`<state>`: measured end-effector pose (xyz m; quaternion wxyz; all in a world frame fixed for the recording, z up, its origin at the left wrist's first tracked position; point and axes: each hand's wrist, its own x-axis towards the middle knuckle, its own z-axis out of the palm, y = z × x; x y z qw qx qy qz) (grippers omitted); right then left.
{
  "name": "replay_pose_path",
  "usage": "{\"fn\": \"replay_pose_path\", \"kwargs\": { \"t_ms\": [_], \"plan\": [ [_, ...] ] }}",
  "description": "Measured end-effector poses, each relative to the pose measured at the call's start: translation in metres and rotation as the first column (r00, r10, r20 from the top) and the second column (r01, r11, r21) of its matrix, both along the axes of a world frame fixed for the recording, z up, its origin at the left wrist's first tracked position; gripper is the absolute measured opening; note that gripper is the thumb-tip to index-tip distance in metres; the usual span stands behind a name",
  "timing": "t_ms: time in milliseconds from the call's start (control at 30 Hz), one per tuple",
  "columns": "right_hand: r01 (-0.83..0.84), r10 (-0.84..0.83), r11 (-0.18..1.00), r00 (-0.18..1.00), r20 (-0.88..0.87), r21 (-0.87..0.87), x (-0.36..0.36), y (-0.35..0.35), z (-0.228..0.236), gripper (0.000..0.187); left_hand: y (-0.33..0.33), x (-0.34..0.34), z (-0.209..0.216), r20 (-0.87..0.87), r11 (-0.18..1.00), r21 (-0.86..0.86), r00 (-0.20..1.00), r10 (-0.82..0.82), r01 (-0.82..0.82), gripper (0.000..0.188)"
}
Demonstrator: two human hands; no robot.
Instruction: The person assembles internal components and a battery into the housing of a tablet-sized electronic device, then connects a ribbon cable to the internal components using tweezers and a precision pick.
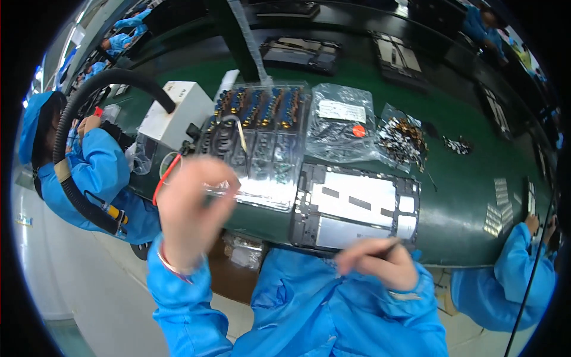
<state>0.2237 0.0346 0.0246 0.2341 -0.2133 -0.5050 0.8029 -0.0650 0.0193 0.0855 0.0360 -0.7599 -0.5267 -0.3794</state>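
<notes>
My left hand is raised over the front left of the bench, beside a clear plastic tray. It is smeared by motion, so what its fingers hold, if anything, does not show. My right hand hovers at the near edge of an opened tablet body, fingers curled together. A short dark thing shows at its fingers, too blurred to name. The tablet body lies flat, with silver panels and black strips in a dark frame. Rows of small blue and copper-coloured parts fill the tray's far end.
Behind the tablet lie a clear bag with a white label and a bag of small loose parts. A white box and a black flexible hose stand left. Co-workers sit on both sides; a carton is below the bench.
</notes>
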Motion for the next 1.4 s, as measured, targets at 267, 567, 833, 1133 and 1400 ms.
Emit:
{"fn": "replay_pose_path", "kwargs": {
  "t_ms": [267,567,833,1133,1400],
  "plan": [
    [0.311,-0.306,0.920,0.950,0.061,-0.237,-0.051,0.002,-0.030,0.019,-0.034,0.074,-0.059,-0.195,0.918,0.100,0.912,-0.360,0.384,0.018],
    [0.467,-0.520,0.838,0.841,0.152,0.280,-0.045,-0.018,-0.025,0.019,-0.021,0.089,-0.055,0.092,0.984,-0.069,0.983,-0.159,0.165,0.026],
    [0.410,-0.613,0.589,0.788,0.055,0.697,-0.053,-0.025,-0.024,0.022,-0.029,0.077,-0.055,0.059,0.984,-0.066,0.985,-0.161,0.165,0.025],
    [0.332,-0.475,0.736,0.874,0.102,0.590,-0.065,-0.030,-0.023,0.026,-0.051,0.060,-0.061,-0.155,0.999,-0.008,0.986,-0.054,0.053,0.023],
    [0.261,-0.297,0.936,0.946,0.133,0.239,-0.057,-0.031,-0.045,0.027,-0.121,-0.018,-0.090,-0.200,0.662,-0.274,0.715,0.670,-0.697,0.010]
  ]
}}
